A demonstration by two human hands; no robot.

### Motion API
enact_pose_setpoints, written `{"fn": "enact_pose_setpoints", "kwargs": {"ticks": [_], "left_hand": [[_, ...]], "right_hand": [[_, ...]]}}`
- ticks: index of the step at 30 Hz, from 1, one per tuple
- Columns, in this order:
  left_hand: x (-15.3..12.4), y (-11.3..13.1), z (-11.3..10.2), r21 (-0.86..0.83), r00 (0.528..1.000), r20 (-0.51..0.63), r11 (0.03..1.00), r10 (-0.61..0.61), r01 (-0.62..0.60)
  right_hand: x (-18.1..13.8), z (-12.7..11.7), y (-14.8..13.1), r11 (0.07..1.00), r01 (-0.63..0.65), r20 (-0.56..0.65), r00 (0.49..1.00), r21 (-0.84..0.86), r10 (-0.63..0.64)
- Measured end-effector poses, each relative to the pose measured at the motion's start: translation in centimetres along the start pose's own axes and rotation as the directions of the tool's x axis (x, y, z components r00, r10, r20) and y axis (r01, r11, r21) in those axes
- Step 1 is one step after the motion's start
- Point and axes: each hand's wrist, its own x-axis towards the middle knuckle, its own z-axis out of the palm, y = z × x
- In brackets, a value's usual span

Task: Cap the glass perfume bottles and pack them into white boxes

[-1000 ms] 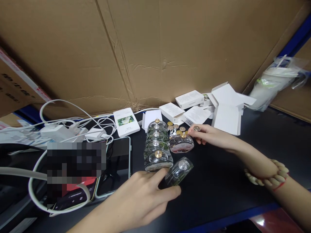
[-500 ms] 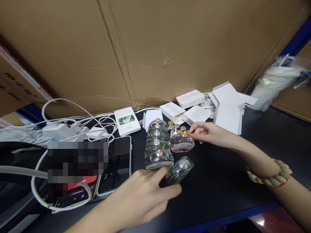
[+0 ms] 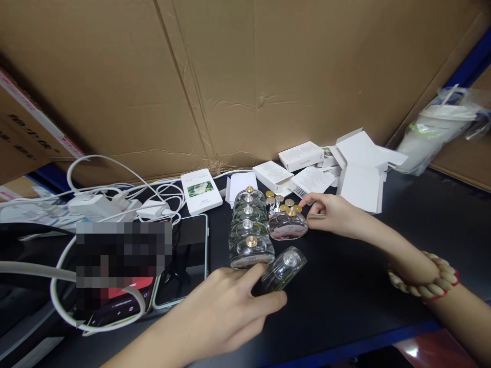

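Note:
My left hand (image 3: 233, 306) is closed round a clear glass perfume bottle (image 3: 286, 268), tilted, with a silver neck on top. Just beyond it stands a row of several similar bottles (image 3: 251, 253), with gold and silver necks. To their right is a perfume bottle with a pinkish label (image 3: 287, 227). My right hand (image 3: 332, 217) is beside that bottle, index finger reaching to the gold and silver round metal pieces (image 3: 289, 203) behind it. Its other fingers are curled; a thin flat edge shows under them, too small to make out.
White boxes (image 3: 301, 156) and an unfolded carton (image 3: 360, 168) lie at the back. A white box with a flower picture (image 3: 201, 191), a phone (image 3: 182, 260) and tangled white cables (image 3: 153, 199) are on the left. A bagged cup (image 3: 429, 133) stands far right.
My right hand has shifted slightly, its fingers curling more while the index finger stays by the metal pieces. My left hand and its bottle have not moved.

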Motion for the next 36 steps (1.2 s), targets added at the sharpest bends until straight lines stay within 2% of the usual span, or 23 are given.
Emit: {"fn": "enact_pose_setpoints", "kwargs": {"ticks": [5, 16, 24, 30, 36], "left_hand": [[-0.01, 0.07, 0.05, 0.011, 1.000, -0.018, 1.000, -0.002, 0.003], [-0.02, 0.04, 0.06, 0.013, 1.000, -0.029, 1.000, 0.003, -0.003], [-0.01, 0.06, 0.01, 0.016, 1.000, -0.027, 1.000, 0.002, -0.002], [0.11, 0.11, -0.14, 0.021, 1.000, -0.009, 1.000, -0.002, 0.003], [0.03, 0.12, -0.01, 0.023, 1.000, -0.004, 1.000, -0.004, 0.004]], "right_hand": [[-0.13, 0.14, -0.34, 0.997, -0.005, -0.009, 1.000, -0.080, 0.004], [-0.12, 0.22, -0.06, 0.996, 0.039, -0.006, 0.999, -0.084, -0.040], [-0.05, 0.24, -0.02, 0.996, 0.053, 0.003, 0.999, -0.067, -0.053], [-0.35, 0.23, -0.35, 1.000, -0.020, 0.017, 1.000, 0.016, 0.020], [-0.37, -0.02, -0.35, 0.999, 0.008, 0.043, 0.999, 0.047, -0.010]]}}
